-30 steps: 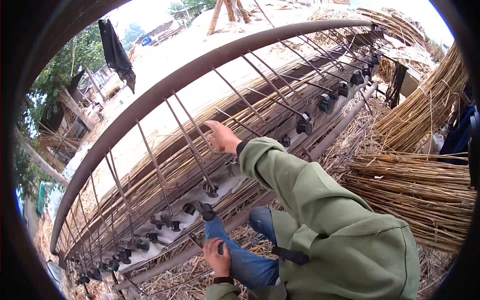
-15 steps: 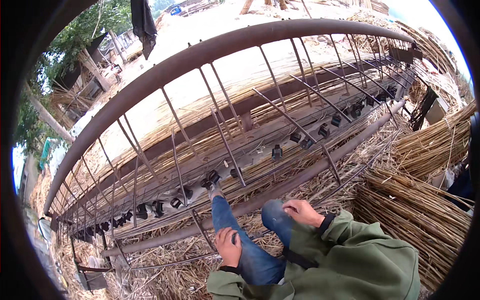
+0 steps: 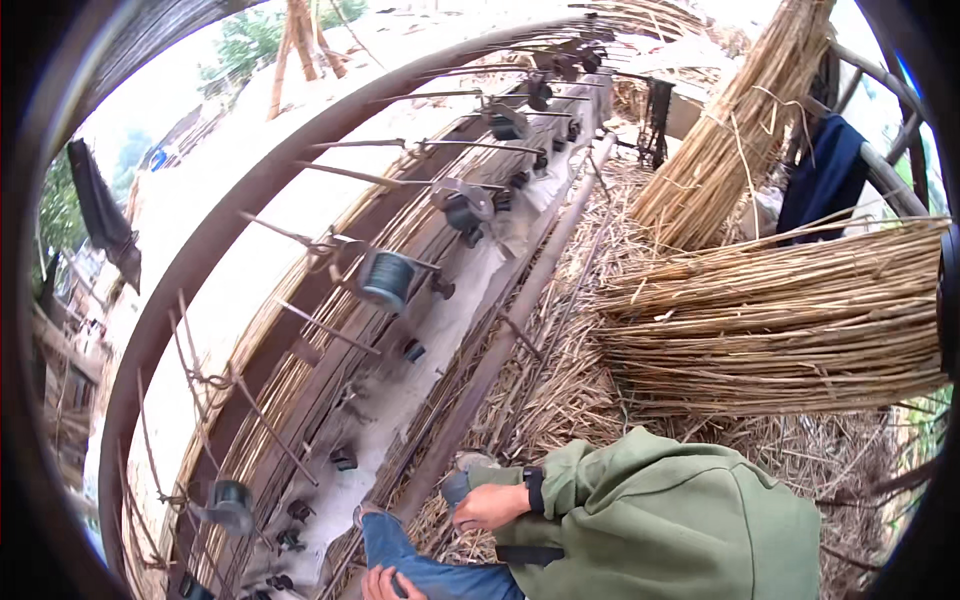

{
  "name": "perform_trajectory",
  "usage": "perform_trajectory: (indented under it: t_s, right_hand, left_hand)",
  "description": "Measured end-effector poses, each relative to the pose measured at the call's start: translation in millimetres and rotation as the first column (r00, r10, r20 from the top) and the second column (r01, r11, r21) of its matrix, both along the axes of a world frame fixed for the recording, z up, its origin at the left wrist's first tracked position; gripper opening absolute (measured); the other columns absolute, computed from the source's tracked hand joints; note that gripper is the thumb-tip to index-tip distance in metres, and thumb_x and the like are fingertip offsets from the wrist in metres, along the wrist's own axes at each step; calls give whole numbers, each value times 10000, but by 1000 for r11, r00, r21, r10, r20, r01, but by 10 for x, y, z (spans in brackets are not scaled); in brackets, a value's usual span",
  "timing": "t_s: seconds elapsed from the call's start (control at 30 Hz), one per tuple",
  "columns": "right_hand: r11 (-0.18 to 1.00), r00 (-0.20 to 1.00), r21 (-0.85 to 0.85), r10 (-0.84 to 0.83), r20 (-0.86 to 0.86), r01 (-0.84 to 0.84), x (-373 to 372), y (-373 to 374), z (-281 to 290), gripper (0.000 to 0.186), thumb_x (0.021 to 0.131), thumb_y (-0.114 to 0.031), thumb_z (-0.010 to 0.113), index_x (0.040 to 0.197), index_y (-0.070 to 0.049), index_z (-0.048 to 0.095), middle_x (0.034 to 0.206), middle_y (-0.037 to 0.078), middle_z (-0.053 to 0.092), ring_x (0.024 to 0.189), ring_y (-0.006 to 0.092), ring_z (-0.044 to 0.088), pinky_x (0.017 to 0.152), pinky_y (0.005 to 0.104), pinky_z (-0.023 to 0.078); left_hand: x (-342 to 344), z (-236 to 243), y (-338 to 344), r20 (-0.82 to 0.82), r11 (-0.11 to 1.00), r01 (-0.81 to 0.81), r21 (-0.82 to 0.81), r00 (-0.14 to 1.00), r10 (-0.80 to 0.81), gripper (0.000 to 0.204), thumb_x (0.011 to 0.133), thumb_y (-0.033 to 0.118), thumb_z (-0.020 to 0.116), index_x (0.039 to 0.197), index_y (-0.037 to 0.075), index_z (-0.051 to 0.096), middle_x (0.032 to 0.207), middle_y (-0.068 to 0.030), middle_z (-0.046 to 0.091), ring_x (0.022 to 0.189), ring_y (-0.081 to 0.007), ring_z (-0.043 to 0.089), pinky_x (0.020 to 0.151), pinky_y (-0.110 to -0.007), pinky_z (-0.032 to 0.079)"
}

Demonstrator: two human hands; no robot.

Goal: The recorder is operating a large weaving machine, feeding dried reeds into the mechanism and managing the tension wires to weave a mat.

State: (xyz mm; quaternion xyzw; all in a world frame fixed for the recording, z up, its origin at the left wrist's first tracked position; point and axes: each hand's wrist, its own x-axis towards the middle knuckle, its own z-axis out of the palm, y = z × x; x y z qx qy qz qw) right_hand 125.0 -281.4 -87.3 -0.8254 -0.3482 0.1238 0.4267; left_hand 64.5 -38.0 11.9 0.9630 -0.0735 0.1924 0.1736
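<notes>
My left hand point(image 3: 388, 584) rests on my jeans-covered thigh at the lower edge. Its visible fingers are spread, and the frame cuts off the rest. Near my bent knee lies my right hand point(image 3: 492, 507), fingers curled in, with nothing visible in it. Both hands are away from the long metal frame on my left. A thick curved rusty pipe point(image 3: 190, 235) forms its far side, with thin rods point(image 3: 330, 325) sticking out. Teal thread spools point(image 3: 388, 279) hang at several rods. Other small dark spools point(image 3: 344, 458) sit along the pale base strip. Straw-coloured reeds point(image 3: 262, 400) run lengthwise through the frame.
A straight rusty pipe point(image 3: 500, 360) borders the frame's near side. To the right lies a big reed bundle point(image 3: 780, 330); another bundle point(image 3: 735, 135) leans behind it, beside a dark blue cloth point(image 3: 828, 170). Loose straw point(image 3: 570, 370) covers the ground. A black cloth point(image 3: 100, 215) hangs far left.
My view has swung right along the frame. Several spools that lay low on the base now hang up at the rods. My foot has drawn back from among the spools; both hands stay on my legs.
</notes>
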Motion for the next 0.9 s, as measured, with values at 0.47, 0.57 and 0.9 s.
perform_trajectory:
  t_s: [0.47, 0.57, 0.9]
  right_hand:
    - [839, 839, 24, -543, -41, 544, -354, -1444, -241, 197, 813, -187, 530, 938, -51, 597, 899, 152, 614, 850, 343, 581, 746, 427, 465]
    - [471, 452, -83, -874, -178, 878, -684, -2234, -380, 344, 818, -244, 544, 1092, -39, 582, 1012, 181, 622, 967, 328, 591, 854, 384, 461]
    - [-738, -544, 147, -602, -585, 659, -2596, -4592, -89, 426, 870, -265, 573, 1228, -59, 466, 1123, 82, 551, 989, 208, 556, 655, 340, 430]
  left_hand:
    - [431, 202, 136, -225, 979, 192, -64, 953, -202, 238, 832, 242, 615, 943, 35, 650, 918, -175, 646, 845, -336, 604, 775, -403, 470]
    - [716, 236, 113, -466, 992, 120, -25, 877, -117, 406, 869, 363, 565, 1029, -5, 627, 948, -224, 632, 866, -385, 581, 774, -410, 448]
    - [684, 291, -89, -673, 972, -45, -229, 730, -124, 482, 864, 340, 574, 1107, -77, 575, 1088, -222, 608, 976, -327, 567, 870, -369, 419]
